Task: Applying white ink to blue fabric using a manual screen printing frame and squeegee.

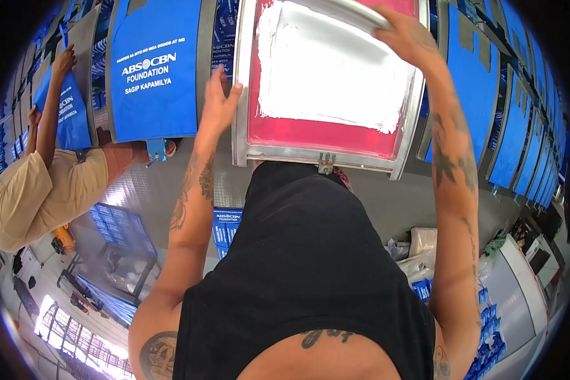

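Observation:
In front of me is a screen printing frame [241, 136] with metal edges and a pink mesh [323, 135]. A broad layer of white ink [329, 69] covers most of the mesh. At the far right of the frame, my right hand [406, 39] is closed around the end of a squeegee [354, 11], whose other end runs out of the picture. My left hand [220, 106] is beside the frame's left edge, fingers apart and holding nothing. Its thumb lies close to the metal; whether they touch I cannot tell.
Blue printed fabric panels [155, 69] lie on grey boards to the left, with more blue panels [465, 82] to the right. On the left another person [57, 190] handles a blue panel [73, 114]. Racks with blue pieces [123, 228] stand behind.

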A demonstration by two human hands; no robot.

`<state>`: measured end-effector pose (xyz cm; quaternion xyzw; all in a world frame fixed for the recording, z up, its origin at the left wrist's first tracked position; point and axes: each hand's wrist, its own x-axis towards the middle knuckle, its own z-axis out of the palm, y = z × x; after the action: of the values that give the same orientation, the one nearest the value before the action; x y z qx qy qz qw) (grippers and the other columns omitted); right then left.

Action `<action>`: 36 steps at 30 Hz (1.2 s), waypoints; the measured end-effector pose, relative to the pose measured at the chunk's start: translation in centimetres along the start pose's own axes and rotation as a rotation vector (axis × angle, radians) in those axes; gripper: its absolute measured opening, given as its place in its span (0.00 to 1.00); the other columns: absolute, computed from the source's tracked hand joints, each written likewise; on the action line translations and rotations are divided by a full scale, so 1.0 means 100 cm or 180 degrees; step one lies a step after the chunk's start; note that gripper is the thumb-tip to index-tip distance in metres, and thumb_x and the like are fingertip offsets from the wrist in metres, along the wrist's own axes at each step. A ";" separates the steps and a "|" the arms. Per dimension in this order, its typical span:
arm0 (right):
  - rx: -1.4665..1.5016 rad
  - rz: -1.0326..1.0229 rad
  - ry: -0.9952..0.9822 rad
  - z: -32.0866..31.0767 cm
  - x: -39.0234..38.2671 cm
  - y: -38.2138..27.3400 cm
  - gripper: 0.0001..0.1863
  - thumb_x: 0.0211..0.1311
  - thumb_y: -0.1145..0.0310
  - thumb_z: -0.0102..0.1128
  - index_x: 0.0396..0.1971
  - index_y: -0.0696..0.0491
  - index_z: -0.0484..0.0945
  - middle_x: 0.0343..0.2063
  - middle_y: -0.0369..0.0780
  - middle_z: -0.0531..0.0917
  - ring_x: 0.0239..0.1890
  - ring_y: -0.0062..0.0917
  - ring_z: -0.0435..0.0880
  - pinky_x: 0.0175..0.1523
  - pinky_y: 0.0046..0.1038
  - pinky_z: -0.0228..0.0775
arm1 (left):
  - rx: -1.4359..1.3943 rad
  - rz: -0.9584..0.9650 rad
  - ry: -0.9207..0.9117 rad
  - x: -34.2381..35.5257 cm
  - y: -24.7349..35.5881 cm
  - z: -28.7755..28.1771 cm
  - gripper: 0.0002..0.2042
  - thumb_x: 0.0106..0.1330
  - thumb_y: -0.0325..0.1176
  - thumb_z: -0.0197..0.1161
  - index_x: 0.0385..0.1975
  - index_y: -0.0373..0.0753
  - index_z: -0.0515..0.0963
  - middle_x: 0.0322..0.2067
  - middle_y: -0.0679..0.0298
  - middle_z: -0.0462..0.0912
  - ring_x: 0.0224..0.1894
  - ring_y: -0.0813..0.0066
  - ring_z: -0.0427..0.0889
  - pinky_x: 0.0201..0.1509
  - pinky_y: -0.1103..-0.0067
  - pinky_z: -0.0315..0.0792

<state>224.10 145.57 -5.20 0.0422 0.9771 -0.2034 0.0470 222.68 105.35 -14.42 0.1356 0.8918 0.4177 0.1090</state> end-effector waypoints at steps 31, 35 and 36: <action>-0.0622 0.0421 -0.0054 0.035 -0.035 0.022 0.18 0.47 0.55 0.58 0.36 0.49 0.83 0.35 0.45 0.85 0.40 0.40 0.84 0.45 0.38 0.77 | 0.2369 0.1380 -0.0939 0.131 0.116 0.047 0.11 0.52 0.35 0.66 0.35 0.40 0.82 0.33 0.50 0.83 0.39 0.55 0.83 0.42 0.63 0.77; 0.0016 0.0338 0.0322 0.089 -0.178 -0.020 0.13 0.33 0.71 0.59 0.26 0.49 0.81 0.29 0.42 0.84 0.32 0.37 0.83 0.43 0.41 0.75 | 0.1806 0.1832 -0.0482 -0.037 0.095 0.035 0.14 0.43 0.18 0.61 0.31 0.41 0.80 0.33 0.59 0.78 0.37 0.59 0.76 0.39 0.68 0.77; -0.0036 0.0030 0.0846 0.109 -0.199 -0.024 0.11 0.33 0.71 0.60 0.24 0.48 0.80 0.25 0.40 0.82 0.31 0.37 0.82 0.40 0.41 0.74 | 0.1750 0.1630 -0.0563 -0.052 0.098 0.037 0.14 0.43 0.19 0.61 0.31 0.40 0.80 0.33 0.60 0.77 0.38 0.60 0.75 0.38 0.69 0.77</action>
<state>244.38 137.76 -12.03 0.0731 0.9756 -0.1902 -0.0817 230.17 112.31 -8.76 0.4136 0.8949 0.1635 0.0372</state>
